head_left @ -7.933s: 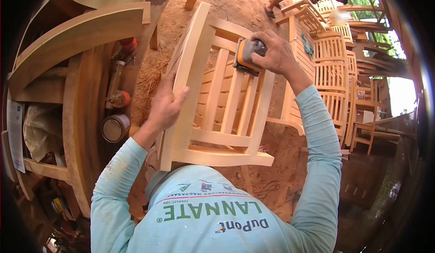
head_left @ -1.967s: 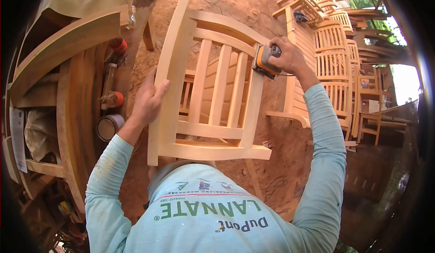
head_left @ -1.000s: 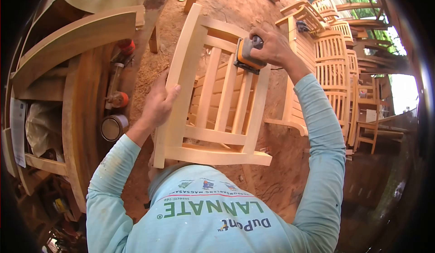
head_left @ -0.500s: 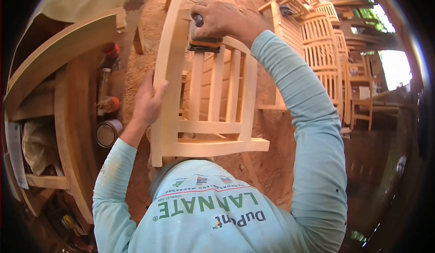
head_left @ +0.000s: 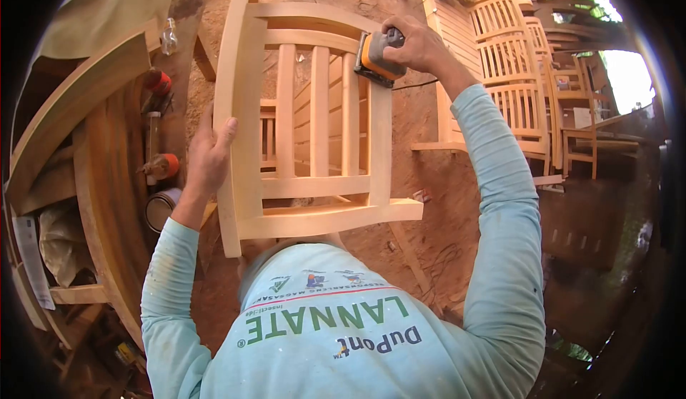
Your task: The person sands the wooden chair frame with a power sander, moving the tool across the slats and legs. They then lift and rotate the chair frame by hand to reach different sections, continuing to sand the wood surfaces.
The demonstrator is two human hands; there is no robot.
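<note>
A pale wooden slatted frame (head_left: 246, 127), like a chair part, stands in front of my body, with several upright slats between its rails. My left hand (head_left: 209, 152) is closed around its long left side piece, thumb on the near face. In my right hand (head_left: 423, 47) is an orange and black power sander (head_left: 375, 57), my fingers wrapped over its top. The sander is tilted, its pad against the upper right part of the frame where the curved rail meets the right post. A dark cord runs from the sander to the right, behind my wrist.
To the left are curved wooden pieces (head_left: 107, 206), orange-capped bottles (head_left: 163, 165) and an open can (head_left: 161, 209). Slatted wooden chair backs (head_left: 507, 70) stand in a row at the right. Reddish dirt ground (head_left: 429, 234) lies below, with thin cords on it.
My right hand has carried the sander rightward along the frame, from near the left side piece to the upper right corner. My left hand keeps its hold; the frame appears shifted left.
</note>
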